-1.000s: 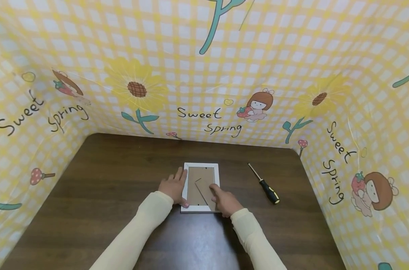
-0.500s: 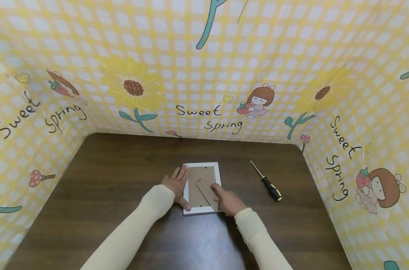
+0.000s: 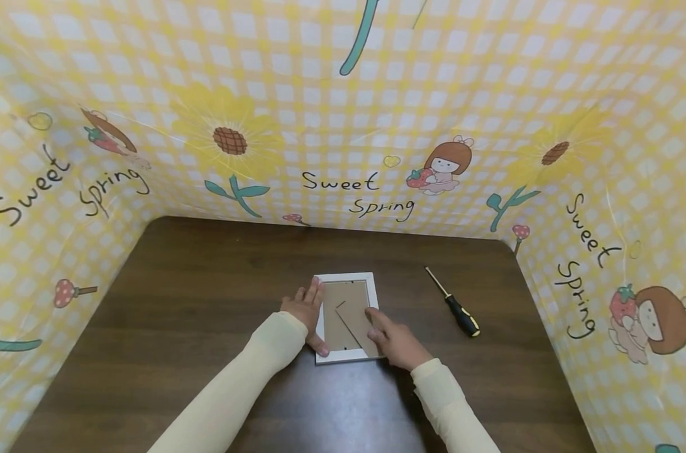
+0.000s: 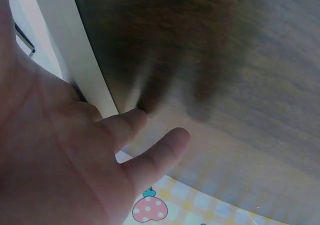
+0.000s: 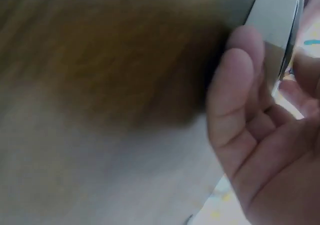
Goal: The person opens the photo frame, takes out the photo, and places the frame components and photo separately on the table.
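Observation:
A white picture frame (image 3: 343, 357) lies back side up on the table, its brown backing board (image 3: 343, 333) showing. A diagonal slit runs across the board, and a brown stand flap covers the frame's near right corner. My left hand (image 3: 305, 314) rests along the left edge, thumb on the near left corner, fingers pointing away from me. In the left wrist view two of its fingers extend past the frame onto the table. At the right edge, my right hand (image 3: 398, 343) grips the frame, index finger on the board. The right wrist view shows fingers (image 5: 232, 90) curled against its side.
A screwdriver (image 3: 453, 303) with a black and yellow handle lies to the right of the frame, tip pointing away. Yellow checked cloth (image 3: 331, 126) stands round the dark wooden table (image 3: 207, 270) at the back and both sides.
The frame's near end has swung slightly to the right, both hands moving along with it. The head view has also shifted a little. Both hands keep their places on the frame.

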Tool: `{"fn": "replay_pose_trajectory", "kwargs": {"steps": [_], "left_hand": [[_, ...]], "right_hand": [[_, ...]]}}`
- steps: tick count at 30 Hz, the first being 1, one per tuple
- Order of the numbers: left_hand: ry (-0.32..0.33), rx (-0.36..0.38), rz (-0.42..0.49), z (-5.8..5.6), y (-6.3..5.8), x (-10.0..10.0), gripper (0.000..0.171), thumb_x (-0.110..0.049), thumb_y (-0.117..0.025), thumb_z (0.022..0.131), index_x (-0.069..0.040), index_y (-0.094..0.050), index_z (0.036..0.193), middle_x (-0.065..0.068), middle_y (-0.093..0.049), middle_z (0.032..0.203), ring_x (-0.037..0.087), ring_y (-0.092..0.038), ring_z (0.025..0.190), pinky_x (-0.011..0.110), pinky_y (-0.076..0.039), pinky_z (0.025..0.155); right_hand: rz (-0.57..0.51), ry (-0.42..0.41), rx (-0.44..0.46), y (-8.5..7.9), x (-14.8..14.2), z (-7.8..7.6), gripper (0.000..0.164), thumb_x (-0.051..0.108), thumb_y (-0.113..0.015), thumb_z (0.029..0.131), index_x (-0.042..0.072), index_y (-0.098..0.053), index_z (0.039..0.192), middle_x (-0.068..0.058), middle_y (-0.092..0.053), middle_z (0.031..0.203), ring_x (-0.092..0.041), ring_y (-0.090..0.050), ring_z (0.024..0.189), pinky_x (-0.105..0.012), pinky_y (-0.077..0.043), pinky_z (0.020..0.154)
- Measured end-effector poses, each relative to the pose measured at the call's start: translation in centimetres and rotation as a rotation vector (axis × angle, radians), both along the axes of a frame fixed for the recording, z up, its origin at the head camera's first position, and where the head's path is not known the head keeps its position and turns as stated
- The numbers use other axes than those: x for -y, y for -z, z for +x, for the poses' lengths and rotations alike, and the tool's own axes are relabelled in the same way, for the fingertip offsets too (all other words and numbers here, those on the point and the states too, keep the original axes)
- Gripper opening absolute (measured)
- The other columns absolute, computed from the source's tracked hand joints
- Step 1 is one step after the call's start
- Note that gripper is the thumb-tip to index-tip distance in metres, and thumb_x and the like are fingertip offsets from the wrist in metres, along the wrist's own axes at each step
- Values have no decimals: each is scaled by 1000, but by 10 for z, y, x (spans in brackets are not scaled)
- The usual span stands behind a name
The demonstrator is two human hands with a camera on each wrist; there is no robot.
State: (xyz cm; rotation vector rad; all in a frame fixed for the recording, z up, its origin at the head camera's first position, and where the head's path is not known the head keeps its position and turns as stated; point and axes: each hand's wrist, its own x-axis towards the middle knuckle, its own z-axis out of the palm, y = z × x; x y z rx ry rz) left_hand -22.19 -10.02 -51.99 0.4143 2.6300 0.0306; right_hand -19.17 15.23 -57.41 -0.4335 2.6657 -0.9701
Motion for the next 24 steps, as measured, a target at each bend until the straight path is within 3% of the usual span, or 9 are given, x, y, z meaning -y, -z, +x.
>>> {"fn": "replay_pose_trajectory", "kwargs": {"steps": [2, 5, 7, 10, 14, 17, 24], "left_hand": [[1, 5, -17, 0, -3, -2, 148, -65, -90, 54, -1, -10, 160, 19, -2, 167, 41, -23, 148, 62, -34, 106], [-2, 12, -25, 0, -4, -3, 148, -65, -91, 54, -3, -9, 161, 18, -1, 167, 40, -22, 148, 59, -34, 106], [-7, 13, -21, 0, -3, -3, 147, -64, -91, 55, -3, -9, 161, 17, -1, 167, 40, -21, 149, 59, -33, 107], [-11, 20, -25, 1, -2, -1, 147, -64, -91, 56, -4, -7, 161, 17, 1, 167, 40, -19, 149, 59, -32, 108], [-12, 28, -25, 3, -1, 0, 147, -64, -90, 57, -4, -7, 161, 17, 1, 167, 40, -20, 149, 59, -32, 107], [-19, 27, -5, 4, -1, 1, 147, -64, -91, 56, -4, -8, 161, 17, 1, 167, 41, -20, 149, 60, -32, 108], [-23, 30, 5, 2, 0, 3, 149, -65, -90, 54, -5, -7, 161, 17, 2, 167, 41, -20, 149, 61, -31, 108]], "right_hand": [[35, 96, -109, -1, -11, -4, 45, 30, -58, 104, 15, -50, 146, -19, -70, 104, -33, -69, 80, -52, -53, 77], [163, 275, -354, -4, -35, -14, 34, 25, -63, 100, 7, -62, 128, -21, -68, 108, -43, -64, 98, -57, -50, 81], [237, 380, -427, -7, -53, -20, 29, 20, -64, 97, 1, -65, 119, -24, -64, 109, -48, -59, 101, -60, -47, 80], [332, 459, -370, -11, -76, -24, 34, 20, -67, 95, -5, -64, 119, -30, -58, 115, -52, -51, 106, -63, -42, 82], [417, 462, -225, -13, -93, -23, 45, 19, -66, 97, -11, -55, 129, -33, -52, 123, -55, -47, 111, -65, -39, 85], [418, 461, -217, -13, -98, -23, 40, 10, -65, 95, -14, -54, 125, -36, -50, 118, -56, -47, 106, -65, -39, 84], [361, 468, -188, -1, -112, -22, 40, 12, -60, 97, -1, -45, 133, -38, -51, 106, -58, -51, 92, -66, -44, 75]]}}
